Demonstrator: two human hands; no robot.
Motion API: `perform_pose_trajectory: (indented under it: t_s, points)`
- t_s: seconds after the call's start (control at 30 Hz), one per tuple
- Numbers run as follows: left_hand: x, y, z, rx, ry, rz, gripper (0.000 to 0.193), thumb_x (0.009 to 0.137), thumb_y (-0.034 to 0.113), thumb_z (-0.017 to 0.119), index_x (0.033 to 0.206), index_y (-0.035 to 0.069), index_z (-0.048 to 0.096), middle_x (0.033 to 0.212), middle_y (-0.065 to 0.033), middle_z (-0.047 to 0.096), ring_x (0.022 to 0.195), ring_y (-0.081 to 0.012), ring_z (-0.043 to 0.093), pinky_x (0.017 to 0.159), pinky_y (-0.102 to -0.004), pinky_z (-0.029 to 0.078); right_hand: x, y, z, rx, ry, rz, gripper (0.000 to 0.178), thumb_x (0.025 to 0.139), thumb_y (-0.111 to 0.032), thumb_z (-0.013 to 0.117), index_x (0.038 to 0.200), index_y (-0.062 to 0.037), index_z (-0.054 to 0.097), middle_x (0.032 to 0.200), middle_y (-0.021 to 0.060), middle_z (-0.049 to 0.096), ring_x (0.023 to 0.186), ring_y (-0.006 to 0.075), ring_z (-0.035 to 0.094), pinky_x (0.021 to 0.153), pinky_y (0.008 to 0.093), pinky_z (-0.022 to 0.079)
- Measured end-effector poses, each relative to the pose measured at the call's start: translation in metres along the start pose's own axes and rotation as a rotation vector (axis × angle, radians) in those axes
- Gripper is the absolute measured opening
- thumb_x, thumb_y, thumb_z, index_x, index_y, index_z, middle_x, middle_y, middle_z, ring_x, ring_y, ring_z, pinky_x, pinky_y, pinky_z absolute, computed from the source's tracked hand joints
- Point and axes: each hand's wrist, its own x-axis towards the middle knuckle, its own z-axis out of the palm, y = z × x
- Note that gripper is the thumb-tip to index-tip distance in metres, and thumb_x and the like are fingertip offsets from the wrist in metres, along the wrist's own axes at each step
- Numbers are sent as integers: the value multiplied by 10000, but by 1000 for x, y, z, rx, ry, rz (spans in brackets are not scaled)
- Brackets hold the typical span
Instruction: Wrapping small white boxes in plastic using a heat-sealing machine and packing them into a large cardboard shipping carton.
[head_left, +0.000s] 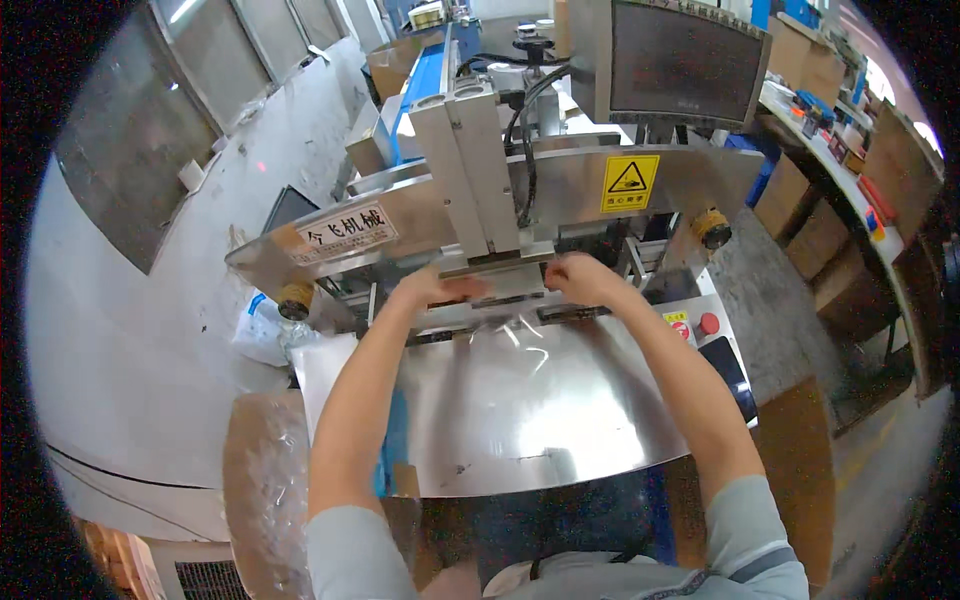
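Note:
Both my hands reach into the opening beneath the upright head [468, 170] of a metal machine. My left hand [440, 289] is at the left of the pale block [515, 283] under the head. Its fingers point inward and are smeared by motion. At the block's right end, my right hand [582, 279] has its fingers curled closed; what they hold, if anything, is hidden. Between and below the hands, a piece of clear plastic [512, 332] glints at the back edge of the shiny metal work plate [540, 400].
A yellow warning sign [630, 184] marks the machine's crossbar. A monitor [685, 65] stands behind. A red button [709, 323] and a dark phone-like slab [727, 375] lie right of the plate. At left is a cardboard box [245, 470] with clear plastic inside.

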Motion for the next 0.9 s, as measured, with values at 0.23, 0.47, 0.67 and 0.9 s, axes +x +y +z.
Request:
perform_pose_trajectory:
  t_s: [0.23,0.47,0.67,0.9]
  points:
    - [-8,36,53,312,349,44,281,867,230,711,1112,95,691,967,-93,725,1001,-242,679,837,-422,542,-23,-63,34,-267,175,-22,328,894,-229,620,1120,7,652,1188,249,639,1091,430,617,929,497,505]
    - [-132,87,221,730,657,70,509,893,308,656,1255,-37,562,1342,-262,532,1296,-430,463,1067,-617,332,-33,-72,57,-414,200,-88,504,860,-259,686,1250,31,554,1358,226,538,1280,372,518,1040,471,439]
    - [-182,67,263,663,804,61,546,899,354,669,1266,-33,552,1387,-257,508,1325,-429,443,1083,-626,310,-28,-77,62,-373,245,-69,502,839,-228,726,1237,28,560,1301,229,578,1246,380,534,1035,463,440]
    - [-184,73,266,644,809,74,484,912,338,654,1228,-21,577,1362,-234,530,1314,-408,456,1080,-636,310,-28,-75,69,-488,336,-98,457,875,-248,694,1220,26,575,1285,241,586,1209,388,550,1029,461,433]
